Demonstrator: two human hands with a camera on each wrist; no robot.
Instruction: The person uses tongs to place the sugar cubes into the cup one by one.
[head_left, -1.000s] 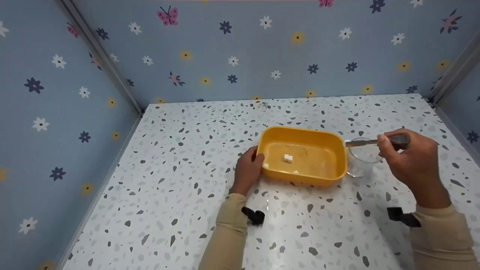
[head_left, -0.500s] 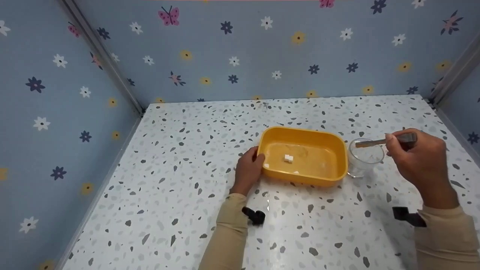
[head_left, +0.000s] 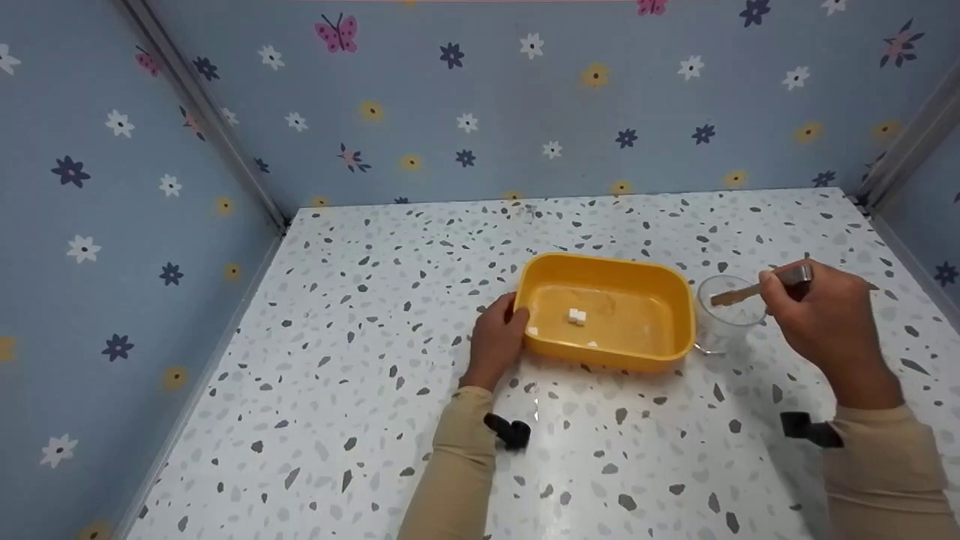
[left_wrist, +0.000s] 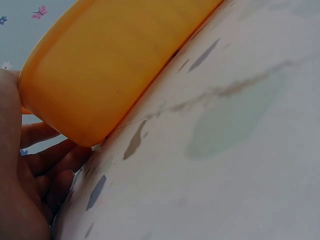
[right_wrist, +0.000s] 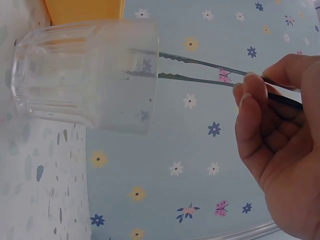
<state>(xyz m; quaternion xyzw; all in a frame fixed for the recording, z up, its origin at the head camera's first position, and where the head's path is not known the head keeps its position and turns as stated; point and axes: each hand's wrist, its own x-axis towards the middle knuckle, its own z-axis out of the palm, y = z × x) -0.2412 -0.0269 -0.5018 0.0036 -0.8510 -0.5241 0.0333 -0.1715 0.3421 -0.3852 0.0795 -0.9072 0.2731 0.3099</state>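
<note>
My left hand (head_left: 498, 337) grips the left end of a yellow plastic tub (head_left: 607, 358), thumb over the rim; in the left wrist view its fingers (left_wrist: 60, 155) are under the tub's corner. Two small white cubes (head_left: 577, 316) sit together on the tub's floor, with white bits near its edges. To the tub's right stands a clear glass (right_wrist: 60, 75), upright. My right hand (head_left: 829, 322) pinches metal tongs (right_wrist: 200, 62) between thumb and fingers. Their tips are inside the glass mouth, slightly apart; the cloudy wall obscures whether anything is between them.
The white speckled tabletop (head_left: 360, 360) extends around the tub and glass. A flowered blue wall panel (head_left: 510, 97) closes off the back, and another panel (head_left: 97, 300) runs along the left side.
The tongs have moved from the tub's right rim, a white piece at their tips, to over the glass, then tipped down into its mouth. My left hand and the tub stay put.
</note>
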